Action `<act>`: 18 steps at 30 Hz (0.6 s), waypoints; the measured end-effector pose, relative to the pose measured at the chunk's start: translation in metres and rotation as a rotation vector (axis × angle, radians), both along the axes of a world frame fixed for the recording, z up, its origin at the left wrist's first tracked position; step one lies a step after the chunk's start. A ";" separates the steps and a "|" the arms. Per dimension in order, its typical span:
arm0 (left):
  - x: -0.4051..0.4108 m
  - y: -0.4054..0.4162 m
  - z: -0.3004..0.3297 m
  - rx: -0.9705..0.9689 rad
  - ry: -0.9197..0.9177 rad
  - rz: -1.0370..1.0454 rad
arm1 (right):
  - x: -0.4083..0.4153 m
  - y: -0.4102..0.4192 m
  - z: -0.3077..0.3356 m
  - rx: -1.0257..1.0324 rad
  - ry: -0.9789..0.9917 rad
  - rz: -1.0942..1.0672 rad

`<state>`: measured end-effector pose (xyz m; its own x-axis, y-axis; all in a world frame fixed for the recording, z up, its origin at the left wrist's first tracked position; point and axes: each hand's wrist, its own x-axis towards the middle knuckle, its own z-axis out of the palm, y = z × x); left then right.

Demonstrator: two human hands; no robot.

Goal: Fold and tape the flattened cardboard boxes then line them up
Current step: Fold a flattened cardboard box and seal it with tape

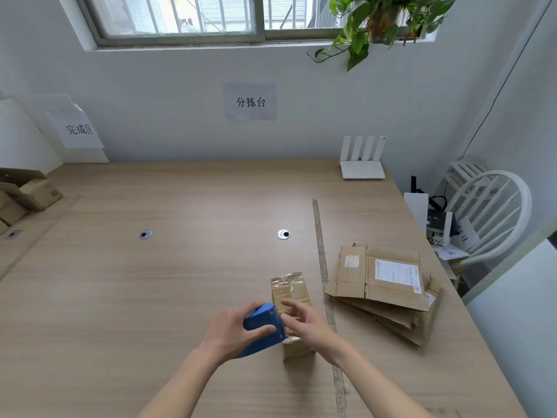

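The small brown cardboard box (291, 300), glossy with tape, stood at the table's six o'clock; the left hand (238, 330) gripped a blue tape dispenser (263, 328) against it, while the right hand (307, 324), fingers loosely spread, steadied it, likely for sealing; flattened cardboard boxes (382, 285) waited at three o'clock

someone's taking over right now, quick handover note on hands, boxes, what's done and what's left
Left hand grips the blue tape dispenser against the folded box.
Right hand is open, fingers spread over that box.
Tape already shines on the box's top end; the seam is partly done.
Flattened boxes lie stacked to the right, not yet folded.
Some boxes sit at the table's far left edge.
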<state>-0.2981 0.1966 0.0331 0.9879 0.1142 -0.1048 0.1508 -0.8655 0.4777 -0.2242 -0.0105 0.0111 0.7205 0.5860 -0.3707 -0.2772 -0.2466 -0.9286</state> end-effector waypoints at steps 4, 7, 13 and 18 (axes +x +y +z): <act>-0.001 0.001 0.003 -0.011 0.001 -0.021 | 0.002 0.000 0.002 0.035 0.043 -0.117; -0.003 0.000 0.006 -0.011 -0.002 -0.040 | -0.001 0.003 0.005 -0.034 -0.020 -0.127; -0.005 0.006 0.004 0.115 0.163 -0.130 | 0.015 -0.030 -0.007 -0.301 -0.076 -0.318; -0.010 0.027 -0.007 0.219 0.242 -0.094 | 0.026 -0.079 -0.017 -0.458 -0.110 -0.356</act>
